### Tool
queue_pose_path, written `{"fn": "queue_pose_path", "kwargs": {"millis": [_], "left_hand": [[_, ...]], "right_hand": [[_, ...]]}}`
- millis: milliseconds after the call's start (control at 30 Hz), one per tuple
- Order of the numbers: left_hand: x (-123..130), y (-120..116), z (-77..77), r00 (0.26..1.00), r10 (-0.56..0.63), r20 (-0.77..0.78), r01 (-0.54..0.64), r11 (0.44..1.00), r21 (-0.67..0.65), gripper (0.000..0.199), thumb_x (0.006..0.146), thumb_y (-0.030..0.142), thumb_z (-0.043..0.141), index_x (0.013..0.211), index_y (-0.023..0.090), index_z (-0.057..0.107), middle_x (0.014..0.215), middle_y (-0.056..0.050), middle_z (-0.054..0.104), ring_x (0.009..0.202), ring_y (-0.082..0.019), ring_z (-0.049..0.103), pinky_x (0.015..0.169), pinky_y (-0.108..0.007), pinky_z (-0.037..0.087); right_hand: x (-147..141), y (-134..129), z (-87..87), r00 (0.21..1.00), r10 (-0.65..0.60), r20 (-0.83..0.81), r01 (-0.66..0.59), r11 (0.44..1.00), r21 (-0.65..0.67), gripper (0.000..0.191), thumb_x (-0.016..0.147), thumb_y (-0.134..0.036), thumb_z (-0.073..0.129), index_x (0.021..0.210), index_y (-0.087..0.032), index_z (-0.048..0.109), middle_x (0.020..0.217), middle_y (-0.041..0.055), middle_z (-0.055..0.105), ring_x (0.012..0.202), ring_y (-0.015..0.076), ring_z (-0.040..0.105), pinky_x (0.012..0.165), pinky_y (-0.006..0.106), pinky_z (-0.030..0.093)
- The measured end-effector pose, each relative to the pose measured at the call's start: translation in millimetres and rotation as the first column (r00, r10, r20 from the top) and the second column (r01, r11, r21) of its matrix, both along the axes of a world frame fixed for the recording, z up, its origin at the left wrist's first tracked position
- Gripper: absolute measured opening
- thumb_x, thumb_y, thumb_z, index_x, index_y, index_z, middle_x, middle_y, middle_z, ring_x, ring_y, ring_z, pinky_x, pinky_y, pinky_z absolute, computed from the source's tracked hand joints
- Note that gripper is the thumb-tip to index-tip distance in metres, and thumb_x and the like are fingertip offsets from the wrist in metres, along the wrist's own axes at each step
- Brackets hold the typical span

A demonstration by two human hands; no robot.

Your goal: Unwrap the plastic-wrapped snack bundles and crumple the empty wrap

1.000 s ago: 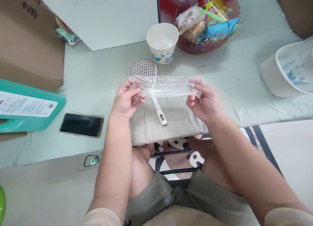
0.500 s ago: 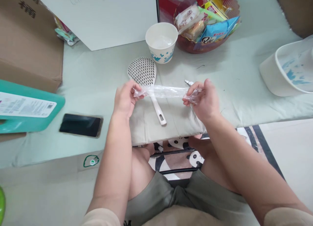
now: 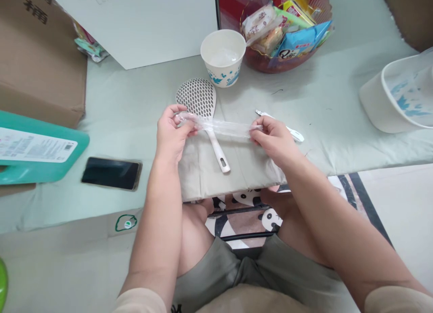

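A strip of clear plastic film (image 3: 230,128) is stretched between my two hands, above the handle of a white slotted skimmer (image 3: 196,96) lying on the cloth. My left hand (image 3: 174,131) pinches its left end near the skimmer's head. At the other end, my right hand (image 3: 272,138) grips the film between thumb and fingers. Just behind my right hand lies a white cutter knife (image 3: 295,135), partly hidden by the fingers. A white paper bowl with blue leaves (image 3: 223,71) stands beyond the skimmer's head.
A red basket of snacks (image 3: 287,62) is at the back. A black phone (image 3: 111,173) and a green jug (image 3: 43,168) lie at the left, by a cardboard box (image 3: 40,74). On the right sits a white tub (image 3: 375,98). The table edge is near my knees.
Both hands have turned and shifted slightly, and my right hand has moved a little left. The film's ends are less bunched, and more of the cutter knife shows.
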State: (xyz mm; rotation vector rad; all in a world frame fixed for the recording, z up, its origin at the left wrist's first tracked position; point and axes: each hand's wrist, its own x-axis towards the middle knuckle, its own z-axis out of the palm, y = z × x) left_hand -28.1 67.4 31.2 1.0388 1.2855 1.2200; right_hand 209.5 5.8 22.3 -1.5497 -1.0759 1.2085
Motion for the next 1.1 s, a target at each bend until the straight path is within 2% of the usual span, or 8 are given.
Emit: {"fn": "queue_pose_path", "kwargs": {"millis": [400,500,600,700,767,867,1033,1100], "left_hand": [[-6,0,10.9,0.983,0.019,0.181,0.000,0.994,-0.106,0.013,0.072,0.010,0.062,0.061,0.018,0.060,0.083,-0.003,0.074,0.062,-0.009,0.070,0.059,-0.018,0.057],[-5,1,7.6,0.981,0.060,0.186,-0.047,0.996,-0.073,0.018,0.079,0.024,0.066,0.063,0.017,0.061,0.082,-0.004,0.073,0.065,-0.010,0.068,0.063,-0.020,0.058],[-5,3,0.9,0.993,0.048,0.107,-0.048,0.999,-0.004,0.021,0.068,0.015,0.080,0.081,0.020,0.064,0.084,0.001,0.069,0.072,-0.010,0.066,0.068,-0.022,0.057],[-9,8,-6.7,0.991,0.094,0.096,-0.101,0.993,0.068,0.047,0.061,0.009,0.085,0.098,0.026,0.062,0.092,0.003,0.067,0.077,-0.011,0.064,0.068,-0.022,0.056],[-12,10,-10.3,0.988,0.107,0.110,-0.118,0.988,0.104,0.054,0.061,0.015,0.087,0.105,0.030,0.060,0.100,0.002,0.066,0.078,-0.012,0.065,0.067,-0.023,0.055],[-16,11,-12.4,0.992,-0.007,0.129,-0.009,0.992,0.125,0.057,0.063,0.025,0.090,0.110,0.033,0.059,0.109,0.001,0.065,0.080,-0.014,0.067,0.069,-0.026,0.055],[-5,0,-9.5,0.934,-0.328,0.139,0.310,0.941,0.135,0.063,0.063,0.033,0.095,0.116,0.034,0.061,0.112,-0.001,0.067,0.082,-0.015,0.068,0.069,-0.028,0.056],[4,-5,-8.0,0.904,-0.410,0.119,0.395,0.910,0.129,0.065,0.064,0.034,0.095,0.120,0.036,0.061,0.115,-0.001,0.069,0.078,-0.014,0.068,0.069,-0.029,0.058]], "right_hand": [[-4,-2,6.6,0.935,-0.004,-0.354,0.023,0.998,0.052,0.004,0.078,-0.023,0.064,0.080,-0.021,0.063,0.071,-0.0013,0.067,0.057,0.0087,0.061,0.057,0.023,0.050],[-3,-3,3.6,0.946,0.038,-0.321,-0.007,0.995,0.098,0.025,0.087,-0.041,0.063,0.075,-0.019,0.066,0.072,0.0016,0.067,0.060,0.0100,0.062,0.060,0.025,0.054],[-3,-3,3.7,0.972,0.053,-0.229,-0.032,0.995,0.097,0.029,0.090,-0.046,0.066,0.080,-0.019,0.066,0.071,0.0000,0.065,0.059,0.0093,0.062,0.061,0.025,0.055],[-3,-6,8.0,0.934,0.203,-0.295,-0.203,0.979,0.030,0.041,0.083,-0.032,0.077,0.121,-0.023,0.064,0.075,-0.0042,0.067,0.066,0.0113,0.067,0.066,0.025,0.058],[-3,-9,11.5,0.819,0.385,-0.426,-0.451,0.890,-0.063,0.061,0.081,-0.026,0.080,0.137,-0.023,0.055,0.085,-0.0017,0.073,0.080,0.0146,0.073,0.076,0.028,0.061],[-6,-14,13.6,0.622,0.519,-0.587,-0.692,0.715,-0.101,0.053,0.085,-0.029,0.079,0.133,-0.018,0.060,0.106,0.0061,0.077,0.101,0.0171,0.074,0.094,0.033,0.059],[-14,-15,9.1,0.630,0.373,-0.681,-0.579,0.810,-0.091,0.042,0.087,-0.041,0.079,0.121,-0.018,0.068,0.118,0.0085,0.076,0.107,0.0163,0.073,0.100,0.032,0.058],[-16,-15,8.6,0.619,0.386,-0.683,-0.595,0.799,-0.088,0.042,0.086,-0.045,0.080,0.115,-0.017,0.071,0.113,0.0091,0.077,0.102,0.0163,0.074,0.096,0.031,0.060]]}}
